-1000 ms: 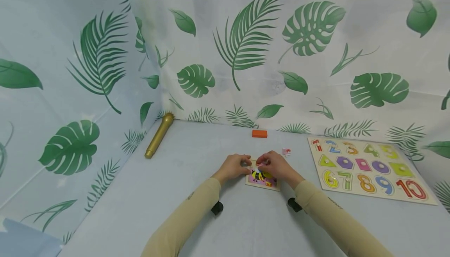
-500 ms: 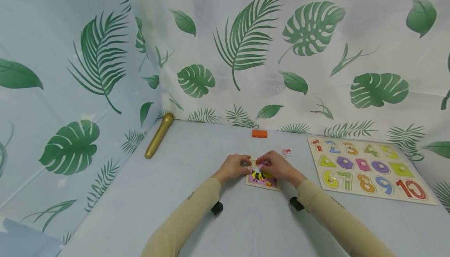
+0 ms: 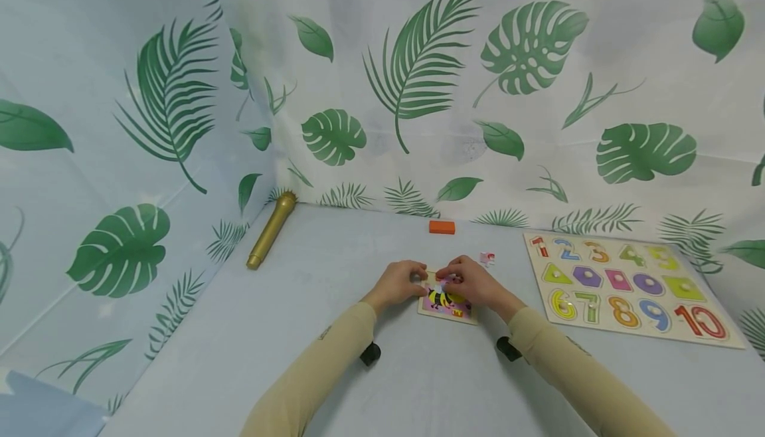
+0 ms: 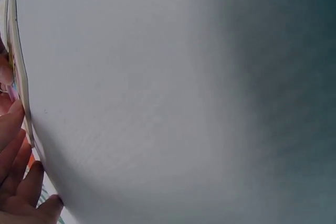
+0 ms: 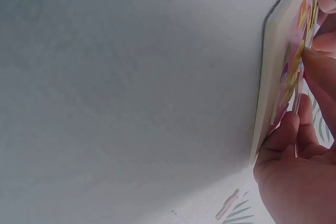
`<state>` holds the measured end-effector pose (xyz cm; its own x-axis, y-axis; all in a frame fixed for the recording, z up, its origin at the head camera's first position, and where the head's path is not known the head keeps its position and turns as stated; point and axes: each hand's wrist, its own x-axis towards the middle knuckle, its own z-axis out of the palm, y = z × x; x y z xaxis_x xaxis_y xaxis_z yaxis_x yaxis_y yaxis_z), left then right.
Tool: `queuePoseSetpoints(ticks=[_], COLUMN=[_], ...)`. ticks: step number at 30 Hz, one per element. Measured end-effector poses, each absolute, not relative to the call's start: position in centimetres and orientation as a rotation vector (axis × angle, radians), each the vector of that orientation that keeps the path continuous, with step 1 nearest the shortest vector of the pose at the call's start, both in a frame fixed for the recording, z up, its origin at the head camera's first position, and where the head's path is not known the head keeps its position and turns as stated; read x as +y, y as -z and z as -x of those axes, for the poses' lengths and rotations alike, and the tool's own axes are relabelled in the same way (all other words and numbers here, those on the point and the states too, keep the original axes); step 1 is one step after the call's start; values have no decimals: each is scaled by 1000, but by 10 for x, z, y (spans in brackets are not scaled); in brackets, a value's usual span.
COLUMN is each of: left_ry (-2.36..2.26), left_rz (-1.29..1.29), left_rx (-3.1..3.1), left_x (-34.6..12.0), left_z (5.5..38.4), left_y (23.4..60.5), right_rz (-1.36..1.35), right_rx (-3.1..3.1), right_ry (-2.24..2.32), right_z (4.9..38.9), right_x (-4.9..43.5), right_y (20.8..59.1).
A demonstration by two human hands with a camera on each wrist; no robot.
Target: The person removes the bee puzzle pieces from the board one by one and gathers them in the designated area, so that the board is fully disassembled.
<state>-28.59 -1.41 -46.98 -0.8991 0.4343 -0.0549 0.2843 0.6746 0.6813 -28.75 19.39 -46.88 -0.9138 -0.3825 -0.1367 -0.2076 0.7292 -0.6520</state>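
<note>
- Lying flat on worktop [image 3: 287, 337], between left hand [image 3: 394, 283] and right hand [image 3: 473, 283]: puzzle [image 3: 449, 304], roughly square, long axis hard to tell.
- Near edge running sideways, slanting slightly toward the person at its right end; striped part of printed bee [image 3: 439, 299] facing left.
- Compared with a second ago: right sleeve [image 3: 576, 364] shifted slightly outward; puzzle and left hand much as before.
- Clamped on the left edge: left fingers, bent, with thumb nearer the person.
- Clamped on the upper right: right fingers, bent, one tip on the printed face; cannot tell whether pinching a separate tile.
- Just beyond right hand: loose pink-and-red piece [image 3: 487, 259].
- Farther out: orange block [image 3: 442, 227] behind, gold microphone [image 3: 271, 230] left, number board [image 3: 603, 291] right.
</note>
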Motion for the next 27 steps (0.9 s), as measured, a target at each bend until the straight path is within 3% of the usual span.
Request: queuePoseSetpoints(ticks=[27], left_ry=[-906], left_rz=[-711], left_rx=[2693], left_x=[-13], left_z=[292], left_y=[470], right_rz=[604], right_rx=[2720], right_ry=[980], right_z=[286], right_x=[201], right_y=[469])
